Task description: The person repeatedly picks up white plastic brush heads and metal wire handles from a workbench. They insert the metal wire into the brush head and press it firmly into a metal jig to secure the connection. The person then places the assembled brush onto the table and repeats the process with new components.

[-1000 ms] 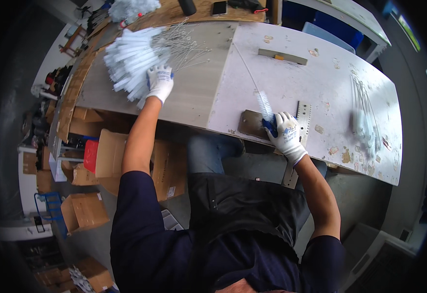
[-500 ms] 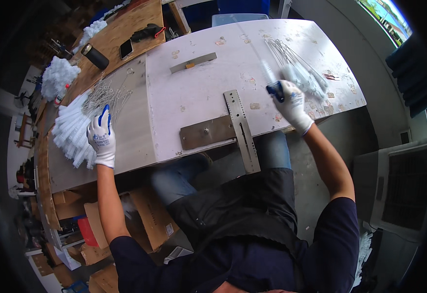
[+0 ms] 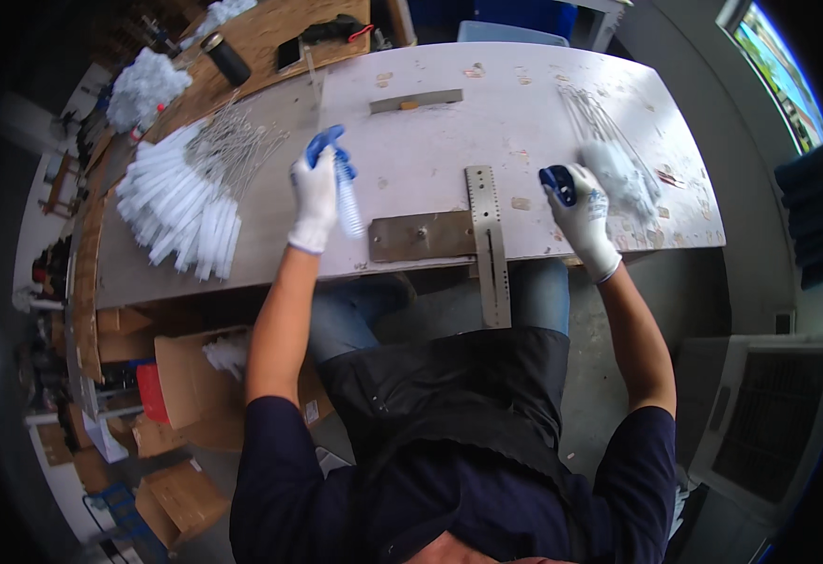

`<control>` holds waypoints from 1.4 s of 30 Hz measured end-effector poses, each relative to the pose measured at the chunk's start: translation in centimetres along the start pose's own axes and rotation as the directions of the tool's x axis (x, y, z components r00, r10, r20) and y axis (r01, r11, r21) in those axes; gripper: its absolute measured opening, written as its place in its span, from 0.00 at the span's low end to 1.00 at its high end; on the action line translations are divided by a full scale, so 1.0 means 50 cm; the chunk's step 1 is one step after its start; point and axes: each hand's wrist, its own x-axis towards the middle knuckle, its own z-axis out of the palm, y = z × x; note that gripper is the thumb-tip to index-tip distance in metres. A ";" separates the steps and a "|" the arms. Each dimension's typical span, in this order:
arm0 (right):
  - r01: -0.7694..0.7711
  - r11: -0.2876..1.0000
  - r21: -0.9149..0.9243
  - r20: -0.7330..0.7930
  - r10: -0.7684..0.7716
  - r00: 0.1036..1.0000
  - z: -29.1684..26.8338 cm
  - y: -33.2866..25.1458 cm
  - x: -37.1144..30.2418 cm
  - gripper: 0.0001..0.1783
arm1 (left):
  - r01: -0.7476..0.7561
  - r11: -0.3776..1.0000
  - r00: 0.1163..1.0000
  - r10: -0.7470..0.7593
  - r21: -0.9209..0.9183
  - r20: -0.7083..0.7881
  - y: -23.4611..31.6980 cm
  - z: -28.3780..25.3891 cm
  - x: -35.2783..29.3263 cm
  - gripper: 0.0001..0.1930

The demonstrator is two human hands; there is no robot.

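My left hand [image 3: 317,183], in a white glove with blue fingertips, is closed on a wire-handled brush [image 3: 349,209]. Its white bristle end points down toward me, and a faint wire rises above the fingers. My right hand [image 3: 576,207], gloved the same way, hovers over the right of the table with fingers loosely curled and apart; I see nothing in it. Just beyond it lies a small bunch of brushes [image 3: 618,174], wires pointing away. A large fanned pile of brushes [image 3: 172,193] is spread at the left.
A flat metal plate [image 3: 421,235] and a slotted, perforated bar [image 3: 487,244] form a fixture overhanging the near table edge. Farther back lies a metal strip [image 3: 416,100]. A dark flask [image 3: 225,58], phone [image 3: 289,54] and white heap [image 3: 146,89] are far left.
My left hand has come away from the left pile with a brush, moving right. My right hand has let go of its blurred brush near the right bunch and moved slightly nearer me.
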 end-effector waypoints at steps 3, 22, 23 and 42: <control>-0.336 0.872 0.357 0.409 0.177 0.895 0.107 -0.175 -0.006 0.16 | 0.194 0.932 0.981 -0.184 -0.305 0.061 -0.035 0.058 0.021 0.14; -0.464 0.854 0.236 0.734 0.157 0.661 0.280 -0.200 0.055 0.19 | 0.428 0.888 0.866 -0.348 -0.171 0.359 -0.164 0.082 0.039 0.17; -0.417 0.890 0.183 0.736 0.157 0.658 0.271 -0.211 0.061 0.20 | 0.423 0.891 0.869 -0.346 -0.165 0.354 -0.164 0.085 0.040 0.17; 0.728 0.651 0.214 0.514 -0.709 0.483 0.252 -0.142 0.050 0.29 | 0.448 0.893 0.869 -0.427 -0.034 0.250 -0.188 0.120 0.041 0.13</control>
